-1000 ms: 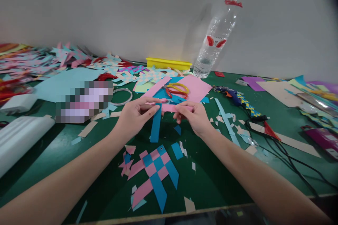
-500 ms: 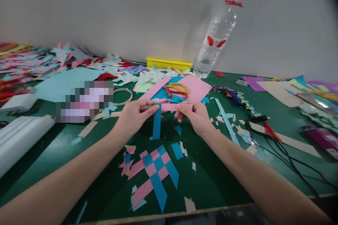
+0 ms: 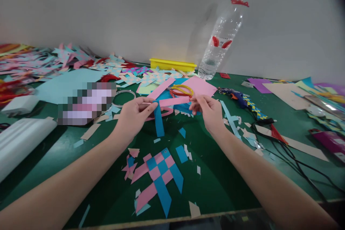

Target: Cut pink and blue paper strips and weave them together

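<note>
My left hand (image 3: pixel 134 115) pinches the joined paper strips between thumb and fingers, above the green table. From this pinch a blue paper strip (image 3: pixel 159 122) hangs down, and a pink paper strip (image 3: pixel 174 101) stretches rightward. Another pink strip (image 3: pixel 165 114) curves below them. My right hand (image 3: pixel 206 109) has its fingers curled at the far end of the straight pink strip; its fingertips are partly hidden. Nearer to me lies a woven pink and blue paper fish (image 3: pixel 159 172) with pointed tails, flat on the table.
Scissors (image 3: pixel 182 89) with yellow and red handles lie on coloured paper behind my hands. A leaning plastic bottle (image 3: pixel 221 39) stands by the wall. Around are a roll of tape (image 3: pixel 124 97), a blurred phone-like object (image 3: pixel 87 104), a yellow tray (image 3: pixel 172 65), black cords (image 3: pixel 291 161) and paper scraps.
My right hand has moved right and slightly up, out to the pink strip's end. The strips have risen a little, and the pink curved strip now shows below them.
</note>
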Demonstrator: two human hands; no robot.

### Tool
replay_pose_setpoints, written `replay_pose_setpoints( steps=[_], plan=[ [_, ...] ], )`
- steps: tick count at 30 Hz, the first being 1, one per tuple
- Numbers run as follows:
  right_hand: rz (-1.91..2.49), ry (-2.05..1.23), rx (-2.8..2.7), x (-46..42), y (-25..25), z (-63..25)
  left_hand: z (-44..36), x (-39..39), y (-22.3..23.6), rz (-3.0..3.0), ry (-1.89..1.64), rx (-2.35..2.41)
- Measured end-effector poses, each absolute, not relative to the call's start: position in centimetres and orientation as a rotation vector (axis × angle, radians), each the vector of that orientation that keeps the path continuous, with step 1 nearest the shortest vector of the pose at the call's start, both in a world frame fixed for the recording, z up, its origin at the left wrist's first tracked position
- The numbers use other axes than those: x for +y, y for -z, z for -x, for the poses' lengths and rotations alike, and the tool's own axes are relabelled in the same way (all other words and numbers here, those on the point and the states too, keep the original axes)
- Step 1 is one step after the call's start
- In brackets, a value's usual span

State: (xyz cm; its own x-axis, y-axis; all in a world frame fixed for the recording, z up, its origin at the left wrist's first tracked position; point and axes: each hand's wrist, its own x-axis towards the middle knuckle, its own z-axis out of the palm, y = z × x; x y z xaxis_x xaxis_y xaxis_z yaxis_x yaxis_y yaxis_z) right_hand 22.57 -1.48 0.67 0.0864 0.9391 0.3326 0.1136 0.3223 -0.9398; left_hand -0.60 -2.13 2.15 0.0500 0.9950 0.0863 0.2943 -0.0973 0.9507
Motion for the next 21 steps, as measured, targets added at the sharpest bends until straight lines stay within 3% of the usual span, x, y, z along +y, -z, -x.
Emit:
replay_pose_setpoints(
  steps=[10, 16, 21],
  plan=[
    [1.349, 0.091, -2.007, -1.1, 0.3, -23.2, 0.5, -2.6, -2.1, -1.594, -1.144, 1.321],
    [1.528, 0.169, -2.113, -0.9, 1.2, -23.1, 0.5, -2.5, -2.1, -1.650, -1.180, 1.322],
    [1.392, 0.084, -1.929, -0.9, 0.6, -23.1, 0.6, -2.3, -2.1, -1.629, -1.191, 1.373]
  ],
)
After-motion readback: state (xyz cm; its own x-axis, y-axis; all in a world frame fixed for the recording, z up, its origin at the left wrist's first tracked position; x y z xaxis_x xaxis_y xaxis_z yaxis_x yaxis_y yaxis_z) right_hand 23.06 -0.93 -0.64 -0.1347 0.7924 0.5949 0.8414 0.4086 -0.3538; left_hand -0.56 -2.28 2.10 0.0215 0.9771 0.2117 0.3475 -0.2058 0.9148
